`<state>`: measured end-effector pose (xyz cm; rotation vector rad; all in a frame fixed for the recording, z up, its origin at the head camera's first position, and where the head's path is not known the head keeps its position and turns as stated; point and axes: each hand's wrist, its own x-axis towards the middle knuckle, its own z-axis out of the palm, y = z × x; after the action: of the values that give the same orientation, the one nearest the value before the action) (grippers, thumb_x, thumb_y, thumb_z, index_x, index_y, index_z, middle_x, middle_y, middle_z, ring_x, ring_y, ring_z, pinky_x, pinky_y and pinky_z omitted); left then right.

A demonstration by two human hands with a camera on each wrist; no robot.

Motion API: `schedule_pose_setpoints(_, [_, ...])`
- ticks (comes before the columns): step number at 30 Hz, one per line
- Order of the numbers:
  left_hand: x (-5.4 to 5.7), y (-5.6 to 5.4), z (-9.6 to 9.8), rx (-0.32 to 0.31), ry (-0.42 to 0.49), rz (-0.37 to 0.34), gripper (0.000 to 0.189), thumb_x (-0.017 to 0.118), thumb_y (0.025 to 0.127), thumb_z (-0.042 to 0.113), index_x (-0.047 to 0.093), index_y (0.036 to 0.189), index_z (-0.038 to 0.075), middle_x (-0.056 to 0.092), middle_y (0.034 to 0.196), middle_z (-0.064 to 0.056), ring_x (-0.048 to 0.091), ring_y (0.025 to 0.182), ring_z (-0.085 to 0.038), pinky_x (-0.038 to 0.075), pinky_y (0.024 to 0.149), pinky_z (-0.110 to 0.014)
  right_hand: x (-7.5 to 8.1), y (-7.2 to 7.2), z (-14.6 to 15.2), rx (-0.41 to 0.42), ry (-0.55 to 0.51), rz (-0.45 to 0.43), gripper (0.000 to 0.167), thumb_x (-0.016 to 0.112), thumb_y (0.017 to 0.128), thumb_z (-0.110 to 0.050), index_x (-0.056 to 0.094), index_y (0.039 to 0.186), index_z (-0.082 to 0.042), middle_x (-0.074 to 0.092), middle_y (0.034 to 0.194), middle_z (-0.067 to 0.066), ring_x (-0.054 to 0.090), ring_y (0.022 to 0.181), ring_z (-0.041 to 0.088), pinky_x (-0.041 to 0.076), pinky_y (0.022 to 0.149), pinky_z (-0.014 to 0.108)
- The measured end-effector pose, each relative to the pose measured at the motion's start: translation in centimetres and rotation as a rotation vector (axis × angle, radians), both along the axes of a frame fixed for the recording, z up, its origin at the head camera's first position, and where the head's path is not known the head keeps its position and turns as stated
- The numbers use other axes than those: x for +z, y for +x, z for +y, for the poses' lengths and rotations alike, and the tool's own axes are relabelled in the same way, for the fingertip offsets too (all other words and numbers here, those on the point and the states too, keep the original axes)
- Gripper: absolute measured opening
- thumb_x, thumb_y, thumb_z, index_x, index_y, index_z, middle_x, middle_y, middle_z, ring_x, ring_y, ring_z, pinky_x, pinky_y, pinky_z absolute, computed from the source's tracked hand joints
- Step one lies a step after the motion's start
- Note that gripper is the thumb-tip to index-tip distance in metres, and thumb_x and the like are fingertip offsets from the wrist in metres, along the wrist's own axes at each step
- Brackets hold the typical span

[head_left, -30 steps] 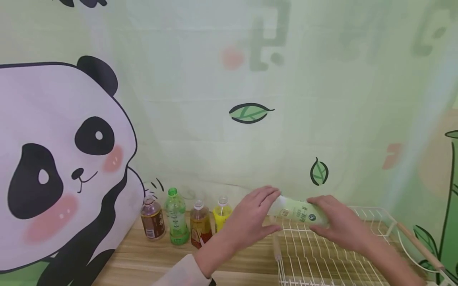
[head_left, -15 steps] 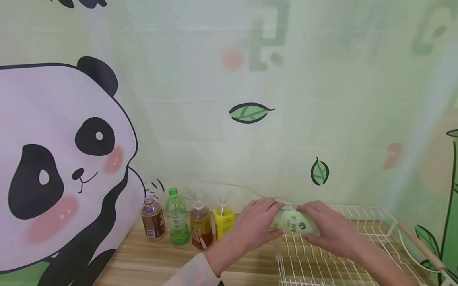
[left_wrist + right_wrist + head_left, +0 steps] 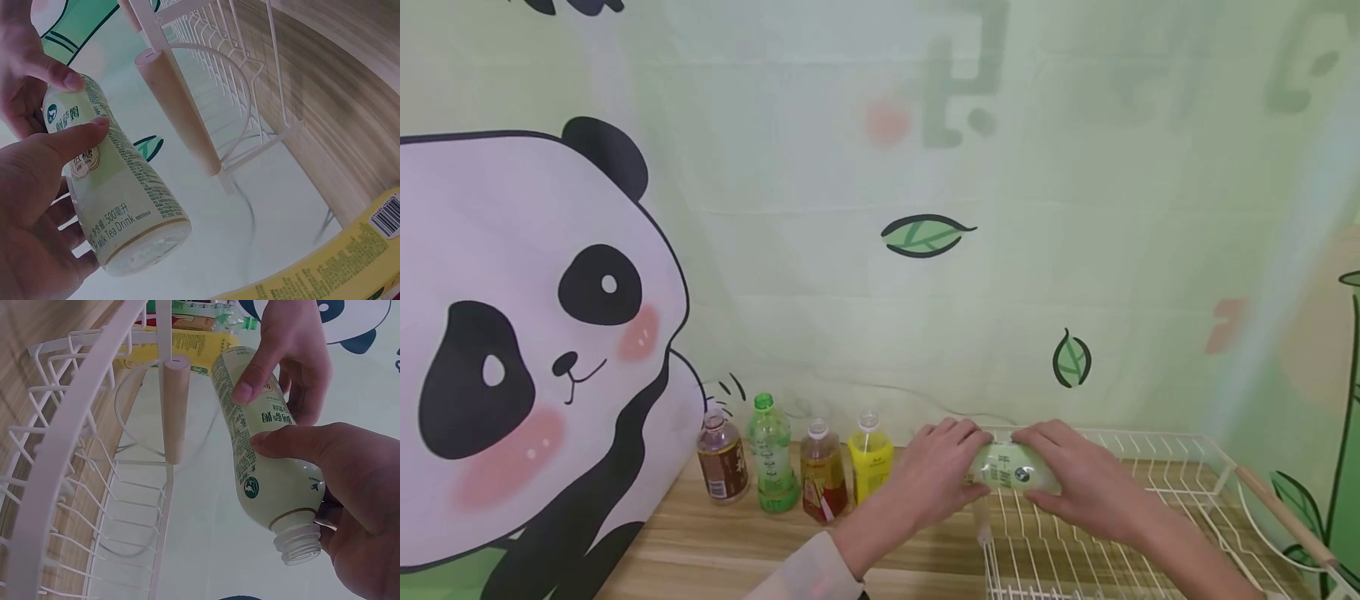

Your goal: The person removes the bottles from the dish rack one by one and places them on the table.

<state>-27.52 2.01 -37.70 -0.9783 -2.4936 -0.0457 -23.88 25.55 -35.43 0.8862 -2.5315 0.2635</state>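
Note:
A pale green milk tea bottle [image 3: 1011, 465] lies on its side in the air, held between both hands over the back left part of the white wire rack. My left hand [image 3: 931, 473] grips its base half, the thumb across the label [image 3: 97, 159]. Round the shoulder end curls my right hand [image 3: 1088, 482], its thumb pressing the printed side. The bottle's threaded neck [image 3: 297, 545] has no cap and pokes out beyond the right hand in the right wrist view. Both hands' far fingers are partly hidden behind the bottle.
The white wire rack [image 3: 992, 575] with wooden handles [image 3: 1281, 515] stands on the wooden table [image 3: 685, 562]. Left of it, in a row, are a brown-labelled bottle [image 3: 722, 467], a green bottle [image 3: 772, 467], an amber bottle [image 3: 822, 479] and a yellow bottle [image 3: 871, 458]. A panda-printed cloth hangs behind.
The bottle has come down and a little left, from slanting to nearly level. Both hands have moved with it and closer together, the right one leftward.

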Motion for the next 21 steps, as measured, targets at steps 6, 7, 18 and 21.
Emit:
schedule_pose_setpoints(6, [0.0,0.0,0.0,0.004,0.036,0.004,0.069,0.085,0.085,0.054,0.062,0.142,0.021,0.066,0.133,0.009,0.061,0.117,-0.01,0.054,0.102,-0.027,-0.1,-0.3,-0.2,0.011,0.033,0.069,0.067,0.097,0.076,-0.022,0.067,0.133,-0.005,0.067,0.127,0.006,0.065,0.109,0.02,0.063,0.084,0.039])
schedule_pose_setpoints(7, [0.1,0.0,0.0,0.006,0.044,0.003,0.069,0.086,0.085,0.053,0.062,0.141,0.021,0.066,0.132,0.009,0.061,0.116,-0.009,0.054,0.101,-0.027,-0.1,-0.3,-0.2,0.013,0.039,0.081,0.067,0.097,0.076,-0.023,0.067,0.133,-0.004,0.068,0.127,0.006,0.066,0.109,0.021,0.063,0.084,0.039])
schedule_pose_setpoints(18, [-0.5,-0.3,-0.6,0.025,0.214,-0.076,0.067,0.092,0.083,0.04,0.062,0.138,0.016,0.066,0.13,0.004,0.063,0.11,-0.012,0.057,0.087,-0.02,1.3,0.5,-0.8,0.103,-0.003,0.277,0.081,0.101,0.069,-0.019,0.063,0.137,0.003,0.064,0.137,0.019,0.064,0.124,0.039,0.06,0.097,0.054])
schedule_pose_setpoints(21, [-0.6,-0.5,-1.2,0.04,0.298,-0.129,0.067,0.093,0.083,0.035,0.061,0.139,0.015,0.065,0.13,0.003,0.062,0.112,-0.014,0.059,0.089,-0.023,2.3,1.2,-0.7,0.132,-0.068,0.3,0.075,0.098,0.076,-0.026,0.063,0.137,0.001,0.064,0.137,0.016,0.065,0.122,0.035,0.062,0.093,0.05])
